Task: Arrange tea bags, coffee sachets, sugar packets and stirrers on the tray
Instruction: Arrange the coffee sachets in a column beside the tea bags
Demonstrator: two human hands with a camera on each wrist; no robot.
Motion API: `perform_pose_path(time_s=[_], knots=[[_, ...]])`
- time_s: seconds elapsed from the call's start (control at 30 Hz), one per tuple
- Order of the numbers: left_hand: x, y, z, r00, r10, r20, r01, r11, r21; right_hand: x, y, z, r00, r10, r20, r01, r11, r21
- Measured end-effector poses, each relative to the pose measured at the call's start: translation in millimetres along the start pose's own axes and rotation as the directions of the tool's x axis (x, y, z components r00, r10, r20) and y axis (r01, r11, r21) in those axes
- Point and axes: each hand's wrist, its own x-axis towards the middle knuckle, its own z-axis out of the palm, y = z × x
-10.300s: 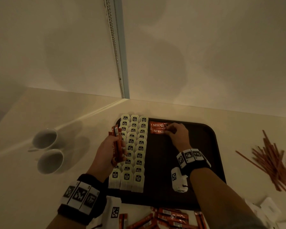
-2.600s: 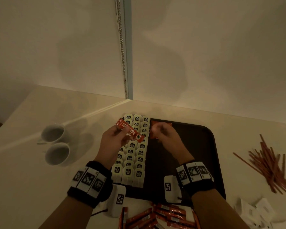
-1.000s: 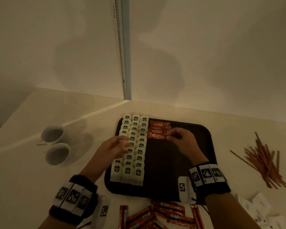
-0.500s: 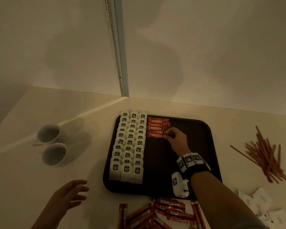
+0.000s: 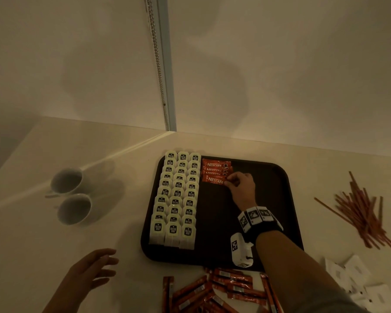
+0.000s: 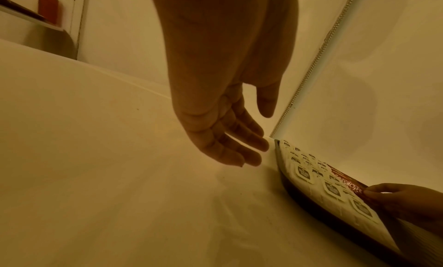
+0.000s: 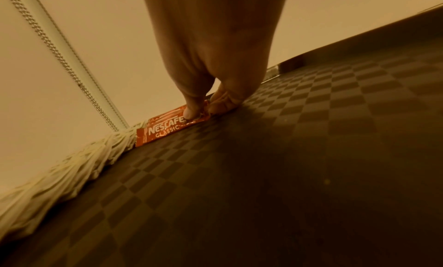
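Cups (image 5: 70,195) sit far left on the counter (image 5: 43,233), not part of this step. Left hand (image 5: 93,267) hovers low over the counter beside the tray (image 5: 280,222), fingers loosely spread, grip released and empty. It was up by the tea bags a second ago and has dropped back toward the loose sachet pile (image 5: 212,292) at the near edge, probably fetching the next one.

Tea bags (image 5: 178,195) fill three columns on the tray's left side. Coffee sachets (image 5: 215,172) stack in a short column just beside them at the far end.

Right hand (image 5: 240,186) pinches the right end of the nearest sachet (image 7: 167,128), thumb on top. It reads as flat on the tray, though the wrist view is dim. Do it well: butt its left end against the tea bags, keep even overlap with the sachet behind, press before letting go. That column was shorter ten seconds back.

Stirrers (image 5: 361,213) and sugar packets (image 5: 357,283) lie on the counter to the right, not yet placed.
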Motion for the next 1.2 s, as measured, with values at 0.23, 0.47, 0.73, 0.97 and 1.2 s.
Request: perform_pose_path(time_s=[0.23,0.47,0.73,0.97,1.2], knots=[[2,-3,-1,1.000,0.002,-0.002,-0.002,1.000,-0.013,3,-3,4,0.999,-0.034,-0.001,0.034,0.999,0.007],[0,-5,-6,1.000,0.004,-0.016,-0.004,1.000,-0.020,8,-4,-1,0.997,-0.074,0.019,0.075,0.995,-0.068],[-9,-16,-7,0.999,0.041,-0.009,-0.041,0.999,0.024,-19,-19,-19,0.985,-0.167,0.052,0.171,0.981,-0.093],[-28,-43,-11,0.998,0.058,0.008,-0.059,0.994,0.095,-135,-23,-67,0.633,-0.133,0.762,0.406,0.896,-0.181],[-44,-80,-19,0.999,0.012,0.032,-0.017,0.988,0.150,-218,31,-59,0.720,-0.039,0.693,0.518,0.695,-0.499]])
